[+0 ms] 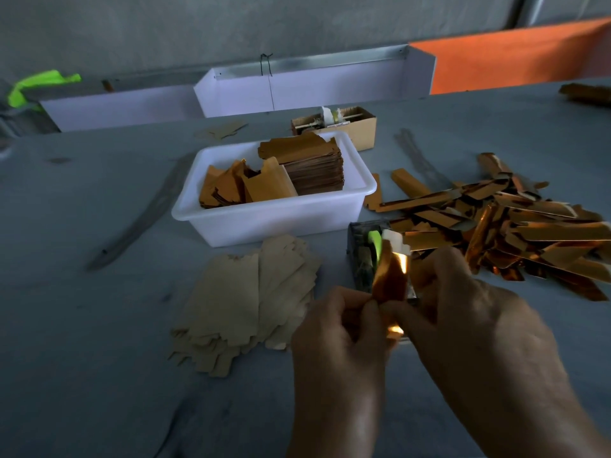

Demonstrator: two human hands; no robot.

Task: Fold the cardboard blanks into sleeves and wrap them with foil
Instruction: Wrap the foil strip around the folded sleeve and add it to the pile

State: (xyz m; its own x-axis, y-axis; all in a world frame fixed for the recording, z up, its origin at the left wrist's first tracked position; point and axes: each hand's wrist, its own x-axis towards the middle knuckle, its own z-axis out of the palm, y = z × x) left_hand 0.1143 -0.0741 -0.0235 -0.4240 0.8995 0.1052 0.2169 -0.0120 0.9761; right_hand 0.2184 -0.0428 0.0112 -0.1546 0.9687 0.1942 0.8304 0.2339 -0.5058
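Both hands meet low in the middle of the head view around one cardboard sleeve with copper foil [390, 276]. My left hand [337, 335] pinches its lower left edge. My right hand [463, 312] grips it from the right, fingers curled round the foil. The sleeve stands nearly upright, its pale top end uncovered. A fanned stack of flat cardboard blanks [244, 305] lies on the table to the left of my hands. A heap of foil-wrapped sleeves [515, 226] lies at the right.
A white plastic tub [264, 216] behind the blanks holds foil pieces and a stack of brown blanks. A dark tape dispenser with green tape [367, 256] stands just behind my hands. A small cardboard box [357, 127] and white trays sit farther back.
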